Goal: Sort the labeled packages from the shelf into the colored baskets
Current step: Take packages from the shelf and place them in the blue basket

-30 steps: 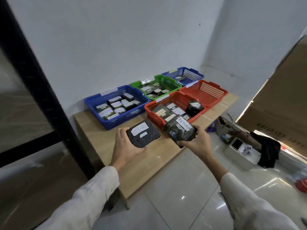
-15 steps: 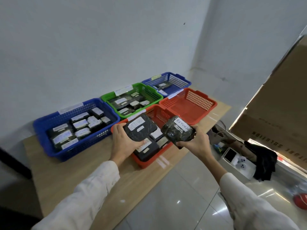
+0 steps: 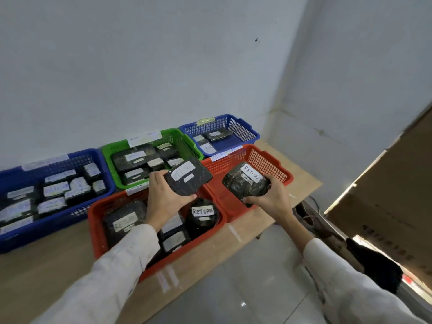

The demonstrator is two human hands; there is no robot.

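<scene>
My left hand (image 3: pixel 164 199) grips a flat black package (image 3: pixel 188 177) with a white RETURN label, held above the near red basket (image 3: pixel 109 204) that holds several black RETURN packages. My right hand (image 3: pixel 272 198) grips a bulkier black package (image 3: pixel 245 181) labeled RETURN over the far red basket (image 3: pixel 275 164), whose visible floor is bare. Both packages are in the air, clear of the baskets.
A large blue basket (image 3: pixel 14 239) full of labeled packages sits at left, a green basket (image 3: pixel 187 146) behind the red ones, a small blue basket (image 3: pixel 245 132) in the back corner. All stand on a wooden table (image 3: pixel 46 272) against white walls. A cardboard box (image 3: pixel 385 206) leans at right over tiled floor.
Both hands have carried their packages forward from the table's front edge to above the two red baskets. The view has swung right and come closer to the baskets.
</scene>
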